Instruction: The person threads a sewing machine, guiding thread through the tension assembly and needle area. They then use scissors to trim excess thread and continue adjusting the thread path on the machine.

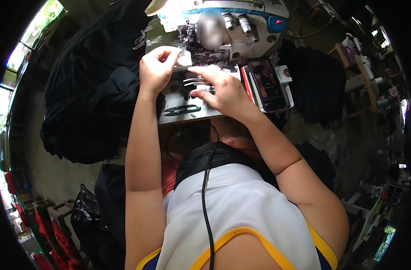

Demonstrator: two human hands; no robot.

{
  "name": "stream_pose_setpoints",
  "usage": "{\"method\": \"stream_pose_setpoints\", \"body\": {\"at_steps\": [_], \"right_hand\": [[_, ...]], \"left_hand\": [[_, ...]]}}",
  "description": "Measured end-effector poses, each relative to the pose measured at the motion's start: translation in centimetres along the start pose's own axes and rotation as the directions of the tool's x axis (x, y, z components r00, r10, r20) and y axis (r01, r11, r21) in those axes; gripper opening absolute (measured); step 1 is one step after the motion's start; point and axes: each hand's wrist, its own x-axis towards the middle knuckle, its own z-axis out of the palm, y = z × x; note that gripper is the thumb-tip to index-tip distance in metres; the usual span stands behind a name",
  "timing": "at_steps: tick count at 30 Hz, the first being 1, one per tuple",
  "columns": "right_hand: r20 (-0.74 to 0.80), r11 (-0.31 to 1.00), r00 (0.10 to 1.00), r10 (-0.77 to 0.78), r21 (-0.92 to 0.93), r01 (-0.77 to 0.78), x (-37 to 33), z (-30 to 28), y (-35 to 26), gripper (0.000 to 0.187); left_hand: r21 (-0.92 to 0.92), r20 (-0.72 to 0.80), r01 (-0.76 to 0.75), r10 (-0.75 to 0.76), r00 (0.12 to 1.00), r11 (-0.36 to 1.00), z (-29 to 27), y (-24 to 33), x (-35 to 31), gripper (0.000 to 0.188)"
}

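Observation:
At the upper middle is a white industrial sewing machine (248,47), apparently an overlocker, with its metal workings exposed. My left hand (157,69) is raised beside the needle area, thumb and forefinger pinched together. Whatever lies between those fingertips is too small to make out. Just right of it, my right hand (225,90) reaches over the machine's front, forefinger stretched left and thumb apart below. Slim metal prongs that look like tweezers (195,82) stick out leftward from under its fingers. Dark thread snips (183,110) lie on the table's front edge (169,119), below both hands.
A phone (265,85) with a lit screen leans on a box right of my right hand. Black cloth (93,85) is heaped at the left, and more dark cloth (318,83) hangs at the right. A black cable (204,193) runs down my front. Thread spools (379,96) stand far right.

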Motion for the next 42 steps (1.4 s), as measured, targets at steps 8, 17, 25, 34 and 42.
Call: {"method": "stream_pose_setpoints", "body": {"at_steps": [8,17,25,34,42], "right_hand": [[-0.201,0.971,0.977,0.072,-0.211,-0.115,2.4,0.0,0.4,0.024],[-0.303,0.975,0.952,0.039,-0.197,-0.102,3.1,1.7,0.6,0.014],[-0.351,0.966,0.935,0.051,-0.22,-0.135,3.3,2.2,0.5,0.009],[-0.31,0.967,0.948,0.07,-0.211,-0.141,3.3,1.7,0.9,0.006],[-0.212,0.926,0.966,0.149,-0.313,-0.212,2.9,-0.2,3.3,0.004]], "left_hand": [[0.013,-0.005,0.063,-0.063,0.998,0.998,0.1,0.8,0.0,0.016],[0.151,-0.026,0.021,-0.017,1.0,0.988,0.3,0.5,0.0,0.016],[0.179,-0.026,0.066,-0.062,0.998,0.982,0.4,1.2,-0.3,0.018],[0.186,0.003,0.053,-0.054,0.999,0.981,0.4,1.3,-0.1,0.017],[0.116,-0.134,0.046,-0.031,0.991,0.992,0.1,0.1,1.3,0.017]]}}
